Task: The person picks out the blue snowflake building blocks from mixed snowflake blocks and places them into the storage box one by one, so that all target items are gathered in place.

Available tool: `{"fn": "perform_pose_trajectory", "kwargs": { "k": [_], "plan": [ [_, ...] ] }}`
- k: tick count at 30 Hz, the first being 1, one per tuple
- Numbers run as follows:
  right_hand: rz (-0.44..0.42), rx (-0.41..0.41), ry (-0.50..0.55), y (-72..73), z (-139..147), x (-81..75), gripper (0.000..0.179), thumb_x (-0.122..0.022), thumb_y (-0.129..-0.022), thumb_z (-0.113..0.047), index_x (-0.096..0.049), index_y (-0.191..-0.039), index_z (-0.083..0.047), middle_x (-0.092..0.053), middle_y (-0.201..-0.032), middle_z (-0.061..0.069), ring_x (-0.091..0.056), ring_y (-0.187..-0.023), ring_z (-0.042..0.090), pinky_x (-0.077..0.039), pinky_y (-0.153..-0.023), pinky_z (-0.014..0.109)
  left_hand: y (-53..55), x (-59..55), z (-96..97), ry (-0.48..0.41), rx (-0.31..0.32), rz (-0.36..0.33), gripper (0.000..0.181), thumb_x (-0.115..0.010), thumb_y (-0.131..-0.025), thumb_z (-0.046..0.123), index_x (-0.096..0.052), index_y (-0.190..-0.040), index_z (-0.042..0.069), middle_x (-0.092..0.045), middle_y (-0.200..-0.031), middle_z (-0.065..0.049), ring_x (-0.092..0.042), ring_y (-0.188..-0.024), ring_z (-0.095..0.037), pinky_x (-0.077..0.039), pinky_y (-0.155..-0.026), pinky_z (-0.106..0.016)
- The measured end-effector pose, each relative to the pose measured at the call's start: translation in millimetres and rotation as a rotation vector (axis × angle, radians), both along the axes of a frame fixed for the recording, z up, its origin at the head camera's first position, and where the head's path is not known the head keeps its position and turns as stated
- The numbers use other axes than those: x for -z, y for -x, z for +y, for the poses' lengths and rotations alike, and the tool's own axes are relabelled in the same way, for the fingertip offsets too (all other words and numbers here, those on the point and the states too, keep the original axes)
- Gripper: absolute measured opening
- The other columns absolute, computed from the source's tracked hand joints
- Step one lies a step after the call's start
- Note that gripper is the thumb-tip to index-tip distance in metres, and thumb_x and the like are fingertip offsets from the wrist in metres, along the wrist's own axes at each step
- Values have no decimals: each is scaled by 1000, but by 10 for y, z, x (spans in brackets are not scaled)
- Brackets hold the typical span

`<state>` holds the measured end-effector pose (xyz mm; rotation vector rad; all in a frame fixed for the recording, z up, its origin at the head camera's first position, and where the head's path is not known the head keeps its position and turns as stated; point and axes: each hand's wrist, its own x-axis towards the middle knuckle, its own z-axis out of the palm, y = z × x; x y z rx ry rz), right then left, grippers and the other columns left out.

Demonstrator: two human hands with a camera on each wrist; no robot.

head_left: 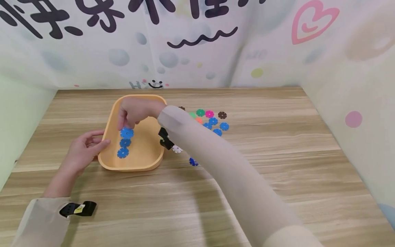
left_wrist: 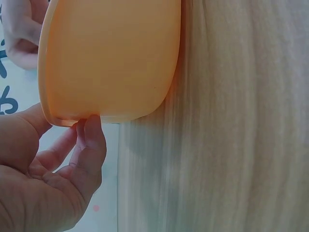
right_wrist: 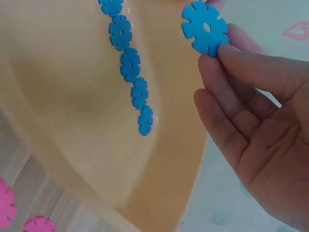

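Note:
Between thumb and fingers my right hand (head_left: 135, 109) pinches a blue snowflake disc (right_wrist: 195, 30), a flat notched round with a hole in its middle. It is above an orange tray (head_left: 146, 145) with rounded corners. A line of several blue discs (right_wrist: 130, 65) lies end to end on the tray floor; in the head view the right hand hides its far part. My left hand (head_left: 83, 151) grips the tray's left wall, thumb over the rim and fingers against the outside, as the left wrist view (left_wrist: 58, 183) confirms for that hand.
Right of the tray, loose discs lie on the wooden table (head_left: 277, 164): several blue ones (head_left: 224, 126), a green (head_left: 200, 113), a pink (head_left: 209, 114) and a dark brown one (head_left: 222, 115). My right forearm covers part of them. A printed curtain (head_left: 191, 61) stands behind.

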<state>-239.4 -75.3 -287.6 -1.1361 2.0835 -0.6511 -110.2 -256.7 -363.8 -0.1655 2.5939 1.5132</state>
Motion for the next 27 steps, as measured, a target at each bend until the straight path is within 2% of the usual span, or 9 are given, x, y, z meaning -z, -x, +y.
{"fn": "perform_pose_trajectory", "kwargs": {
  "k": [2, 5, 9, 13, 20, 27],
  "plan": [
    [-24, 20, -15, 17, -45, 37, 31, -55, -82, 11, -74, -96, -10, -66, -85, 0, -47, -59, 13, -35, -50, 18, -2, 0, -5, -4, -3, 3, 59, -58, -91, 26, -34, -134, -9, -53, -90, -1, -58, -69, 0, -55, -57, -27],
    [-94, 70, -22, 33, -94, 109, 28, -57, -83, 8, -73, -96, -10, -66, -85, 0, -50, -62, 13, -40, -53, 19, 1, 0, -10, -19, 2, 4, 59, -58, -91, 25, -34, -134, -9, -54, -88, 2, -59, -69, 0, -55, -57, -27],
    [-162, 121, -21, 56, -129, 212, 27, -58, -83, 8, -74, -96, -10, -64, -79, 2, -50, -62, 13, -41, -54, 19, 10, 8, -18, -45, 11, 6, 59, -58, -91, 24, -33, -134, -10, -55, -86, 6, -61, -70, -2, -55, -58, -29],
    [-187, 128, -37, 78, -142, 296, 25, -58, -83, 7, -73, -96, -8, -61, -72, 2, -48, -60, 13, -39, -52, 19, 16, 19, -27, -62, 11, 9, 58, -58, -91, 22, -33, -133, -10, -56, -83, 10, -61, -70, -3, -55, -57, -29],
    [-251, 171, -85, 92, -146, 412, 18, -60, -84, 4, -74, -91, -6, -62, -70, 5, -44, -52, 15, -36, -47, 20, 23, 26, -34, -57, 16, 3, 59, -57, -91, 23, -33, -134, -10, -55, -87, 5, -61, -70, -2, -55, -58, -28],
    [-336, 234, -238, 83, -184, 458, 14, -62, -84, 4, -72, -86, -5, -67, -83, 5, -54, -60, 14, -46, -55, 19, 13, 24, -29, -39, 5, -1, 59, -58, -91, 23, -34, -134, -10, -55, -88, 0, -61, -69, -2, -55, -57, -27]
  ]
}}
